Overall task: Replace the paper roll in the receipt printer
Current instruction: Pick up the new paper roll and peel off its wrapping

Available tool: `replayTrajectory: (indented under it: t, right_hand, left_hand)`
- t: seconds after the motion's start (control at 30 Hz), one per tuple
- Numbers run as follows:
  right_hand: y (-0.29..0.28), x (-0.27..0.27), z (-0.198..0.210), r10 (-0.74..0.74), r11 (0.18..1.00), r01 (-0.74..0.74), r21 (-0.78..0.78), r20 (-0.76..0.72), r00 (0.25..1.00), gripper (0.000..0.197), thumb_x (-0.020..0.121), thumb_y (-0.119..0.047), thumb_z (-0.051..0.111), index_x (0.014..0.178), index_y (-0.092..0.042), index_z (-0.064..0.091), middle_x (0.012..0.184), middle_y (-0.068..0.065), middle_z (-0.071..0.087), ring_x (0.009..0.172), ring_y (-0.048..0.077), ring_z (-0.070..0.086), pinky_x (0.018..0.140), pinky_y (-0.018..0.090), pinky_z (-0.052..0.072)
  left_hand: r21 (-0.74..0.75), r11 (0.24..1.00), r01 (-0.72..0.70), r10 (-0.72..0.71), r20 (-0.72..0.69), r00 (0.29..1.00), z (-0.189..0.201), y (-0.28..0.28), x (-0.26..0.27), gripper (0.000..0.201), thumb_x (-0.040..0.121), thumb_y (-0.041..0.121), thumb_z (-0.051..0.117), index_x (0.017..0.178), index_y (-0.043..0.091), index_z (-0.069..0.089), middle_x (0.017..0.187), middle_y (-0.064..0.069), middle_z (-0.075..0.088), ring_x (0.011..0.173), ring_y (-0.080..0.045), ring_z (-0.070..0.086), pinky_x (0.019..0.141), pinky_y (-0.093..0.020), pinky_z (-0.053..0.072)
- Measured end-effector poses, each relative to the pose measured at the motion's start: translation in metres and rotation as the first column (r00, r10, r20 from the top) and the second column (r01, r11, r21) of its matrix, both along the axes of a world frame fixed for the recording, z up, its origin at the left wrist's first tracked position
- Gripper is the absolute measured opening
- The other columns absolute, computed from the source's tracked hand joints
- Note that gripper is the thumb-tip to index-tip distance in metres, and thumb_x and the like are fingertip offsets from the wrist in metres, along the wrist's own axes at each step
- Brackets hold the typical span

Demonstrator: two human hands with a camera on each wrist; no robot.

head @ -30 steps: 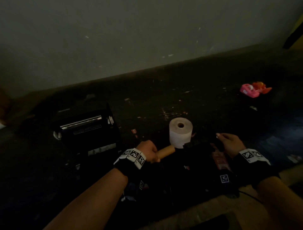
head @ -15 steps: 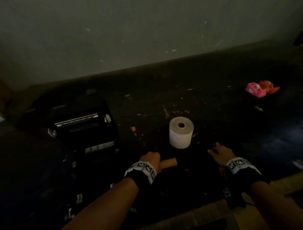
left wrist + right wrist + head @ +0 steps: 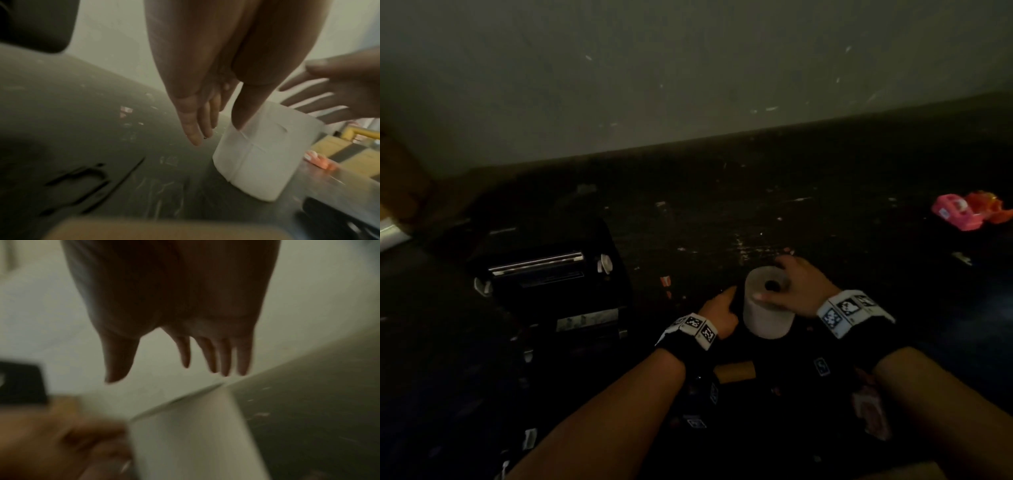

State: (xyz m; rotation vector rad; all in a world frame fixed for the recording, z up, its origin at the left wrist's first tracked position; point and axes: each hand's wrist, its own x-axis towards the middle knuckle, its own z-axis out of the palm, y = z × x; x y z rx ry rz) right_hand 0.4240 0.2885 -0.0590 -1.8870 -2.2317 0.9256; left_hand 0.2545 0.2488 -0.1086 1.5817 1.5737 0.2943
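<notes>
A white paper roll (image 3: 767, 310) stands on end on the dark table (image 3: 825, 222). My right hand (image 3: 774, 279) hovers over its top with fingers spread and straight, thumb near the core hole; the right wrist view shows a gap between the right hand (image 3: 164, 374) and the roll (image 3: 185, 434). My left hand (image 3: 726, 298) lies open against the roll's left side. In the left wrist view its thumb touches the roll (image 3: 267, 154). The empty brown cardboard core (image 3: 734, 371) lies on the table between my forearms. The black receipt printer (image 3: 544, 281) sits to the left, lid open.
A pink and orange toy (image 3: 962, 214) lies far right. Small scraps dot the table. A grey wall (image 3: 688, 85) rises behind it. Dark tagged items (image 3: 822, 366) and a reddish packet (image 3: 869, 411) lie near the front edge.
My left hand has let go of the cardboard core, which now lies on the table. Both hands have moved forward to the paper roll, the right one over its top.
</notes>
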Motion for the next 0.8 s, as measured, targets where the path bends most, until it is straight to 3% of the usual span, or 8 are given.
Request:
replayTrajectory:
  t: [0.1,0.23,0.33,0.43,0.57,0.67,0.73,0.8]
  right_hand:
    - [0.005,-0.023,-0.011,0.065,0.997,-0.058,-0.053,0.145,0.987,0.105,0.056,-0.063,0.072,0.140,-0.024,0.023,0.147,0.010,0.027,0.133,0.032,0.031,0.106,0.048,0.037]
    - [0.012,-0.028,-0.017,0.123,0.992,-0.112,-0.061,0.241,0.963,0.096,0.060,-0.051,0.075,0.138,-0.028,0.024,0.143,0.012,0.031,0.130,0.038,0.031,0.104,0.050,0.038]
    - [0.027,-0.017,-0.012,0.097,0.994,-0.090,-0.057,0.134,0.986,0.097,0.057,-0.046,0.079,0.138,-0.026,0.029,0.141,0.012,0.039,0.127,0.034,0.040,0.102,0.044,0.042]
    - [0.041,0.003,0.001,-0.090,0.981,0.068,-0.182,-0.118,0.989,0.094,0.060,-0.040,0.080,0.139,-0.022,0.031,0.143,0.006,0.040,0.129,0.029,0.040,0.100,0.044,0.043]
    - [0.033,0.032,-0.002,-0.421,0.879,0.176,-0.444,-0.545,0.725,0.092,0.045,-0.036,0.087,0.128,-0.031,0.047,0.124,0.001,0.054,0.113,0.034,0.054,0.078,0.055,0.054]
    - [0.022,0.037,-0.006,-0.508,0.849,0.164,-0.503,-0.688,0.518,0.059,0.069,-0.026,0.072,0.123,-0.027,0.049,0.112,0.008,0.059,0.101,0.036,0.059,0.064,0.047,0.055]
    - [0.013,0.035,-0.005,-0.521,0.847,0.147,-0.510,-0.744,0.418,0.044,0.078,-0.021,0.063,0.120,-0.026,0.051,0.109,0.009,0.060,0.097,0.035,0.060,0.052,0.039,0.056]
    - [0.004,0.034,-0.001,-0.512,0.855,0.120,-0.504,-0.784,0.351,0.050,0.072,-0.023,0.063,0.121,-0.024,0.052,0.114,0.012,0.059,0.099,0.037,0.059,0.045,0.035,0.055]
  left_hand:
    - [-0.017,1.000,0.009,-0.009,0.042,0.999,-0.003,0.007,0.002,0.051,0.089,0.006,0.046,0.138,0.020,0.043,0.146,-0.011,0.045,0.135,-0.028,0.040,0.115,-0.045,0.030]
    - [-0.053,0.998,-0.021,0.029,0.146,0.989,-0.010,0.018,-0.006,0.051,0.086,0.000,0.048,0.135,0.016,0.049,0.139,-0.014,0.052,0.132,-0.028,0.046,0.114,-0.047,0.032]
    - [-0.093,0.993,-0.070,0.087,0.190,0.978,0.006,0.020,-0.007,0.045,0.091,0.000,0.048,0.135,0.011,0.049,0.139,-0.015,0.052,0.130,-0.028,0.047,0.114,-0.044,0.032]
    - [-0.128,0.985,-0.118,0.145,0.229,0.963,0.026,0.024,-0.006,0.046,0.095,0.021,0.048,0.140,0.013,0.041,0.143,-0.012,0.047,0.131,-0.025,0.046,0.110,-0.035,0.036]
    - [-0.208,0.949,-0.238,0.299,0.342,0.891,0.044,0.032,-0.005,0.064,0.089,0.043,0.053,0.145,0.020,0.031,0.148,-0.007,0.039,0.133,-0.025,0.042,0.103,-0.030,0.036]
    - [-0.392,0.874,-0.287,0.458,0.465,0.758,0.054,0.034,0.001,0.076,0.073,0.058,0.065,0.139,0.031,0.038,0.141,-0.006,0.044,0.126,-0.030,0.045,0.101,-0.052,0.042]
    - [-0.432,0.862,-0.266,0.480,0.527,0.701,0.062,0.032,0.005,0.069,0.075,0.052,0.067,0.136,0.032,0.040,0.129,-0.007,0.050,0.118,-0.032,0.050,0.099,-0.060,0.042]
    - [-0.422,0.873,-0.245,0.461,0.548,0.698,0.069,0.030,0.008,0.069,0.080,0.043,0.066,0.139,0.033,0.032,0.124,-0.006,0.049,0.109,-0.029,0.051,0.095,-0.057,0.045]
